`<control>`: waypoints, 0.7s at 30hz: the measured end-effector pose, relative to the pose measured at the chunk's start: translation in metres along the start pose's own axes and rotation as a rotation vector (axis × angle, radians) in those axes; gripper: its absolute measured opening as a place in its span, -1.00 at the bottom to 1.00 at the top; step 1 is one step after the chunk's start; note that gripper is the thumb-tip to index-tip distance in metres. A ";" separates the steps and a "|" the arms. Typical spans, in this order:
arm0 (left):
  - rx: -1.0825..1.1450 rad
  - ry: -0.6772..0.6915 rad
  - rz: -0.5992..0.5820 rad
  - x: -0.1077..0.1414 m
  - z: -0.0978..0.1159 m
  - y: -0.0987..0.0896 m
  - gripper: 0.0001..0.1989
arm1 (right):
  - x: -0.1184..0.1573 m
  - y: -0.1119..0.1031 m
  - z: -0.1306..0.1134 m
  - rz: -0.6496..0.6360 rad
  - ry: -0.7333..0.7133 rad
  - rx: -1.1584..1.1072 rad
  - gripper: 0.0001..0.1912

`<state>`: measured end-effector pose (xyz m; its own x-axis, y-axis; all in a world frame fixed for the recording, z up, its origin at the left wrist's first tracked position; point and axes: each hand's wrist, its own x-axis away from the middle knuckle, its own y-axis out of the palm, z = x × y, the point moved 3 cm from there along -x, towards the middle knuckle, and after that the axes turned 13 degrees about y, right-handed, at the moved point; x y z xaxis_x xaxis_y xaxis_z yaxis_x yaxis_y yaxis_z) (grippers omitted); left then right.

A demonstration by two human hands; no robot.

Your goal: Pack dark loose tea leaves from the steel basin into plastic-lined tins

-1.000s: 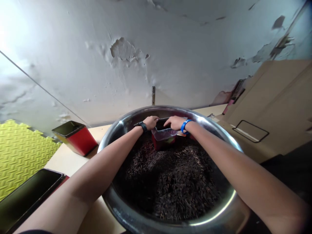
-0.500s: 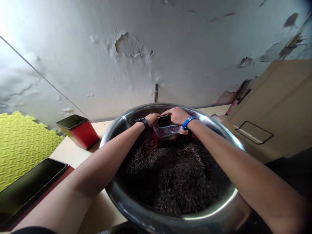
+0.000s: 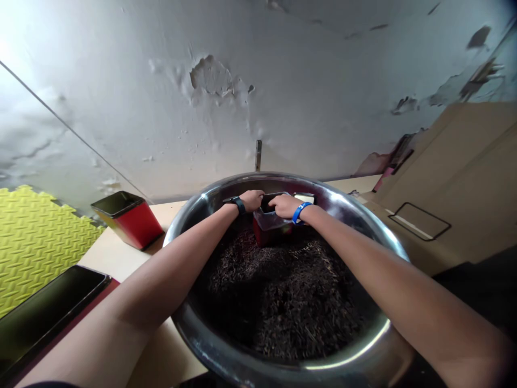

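Observation:
A wide metal basin (image 3: 202,345) holds dark, loose, leaf-like material (image 3: 307,302). Near its far side a red container (image 3: 269,234) with a clear liner over its rim stands on the material. My left hand (image 3: 252,200), with a dark watch at the wrist, grips the liner at the container's left rim. Over the opening is my right hand (image 3: 284,206), wearing a blue wristband, its fingers bent inward at the liner; the fingertips are partly hidden. A pale-topped object (image 3: 304,198) shows just behind the right wrist.
A red square container (image 3: 139,223) stands left of the basin on a pale table (image 3: 105,253). A larger dark-topped container (image 3: 48,312) lies nearer at left, beside yellow matting (image 3: 36,242). Cardboard (image 3: 464,178) is at right, a peeling wall (image 3: 323,97) behind.
My right hand has moved left and slightly down over the container's opening, its fingers now bent. The pale-topped object has come into sight behind it. My left hand has hardly moved.

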<state>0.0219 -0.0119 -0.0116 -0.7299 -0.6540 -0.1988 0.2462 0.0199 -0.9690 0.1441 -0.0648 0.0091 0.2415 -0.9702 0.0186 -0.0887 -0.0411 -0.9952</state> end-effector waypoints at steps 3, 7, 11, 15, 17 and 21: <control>0.003 0.008 -0.008 0.000 0.000 0.000 -0.63 | 0.004 -0.010 0.002 0.110 0.007 -0.063 -0.59; 0.010 0.005 -0.024 0.000 0.001 -0.002 -0.65 | 0.024 -0.041 -0.013 0.444 -0.048 -0.242 -0.63; 0.050 0.006 -0.055 0.003 0.004 -0.005 -0.66 | 0.037 -0.022 -0.056 0.035 -0.365 -0.284 -0.68; 0.044 -0.027 -0.025 0.003 0.001 -0.004 -0.61 | 0.041 0.041 -0.082 -0.398 -0.401 -0.148 -0.60; 0.030 -0.030 -0.027 0.002 -0.001 -0.001 -0.60 | 0.042 0.068 -0.088 -0.471 -0.350 -0.096 -0.36; 0.022 -0.030 -0.031 0.000 -0.004 0.002 -0.60 | 0.049 0.092 -0.096 -0.680 -0.323 0.053 0.09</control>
<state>0.0202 -0.0091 -0.0141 -0.7179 -0.6765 -0.1642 0.2379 -0.0168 -0.9711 0.0552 -0.1386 -0.0726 0.4985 -0.6167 0.6092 0.2257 -0.5862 -0.7781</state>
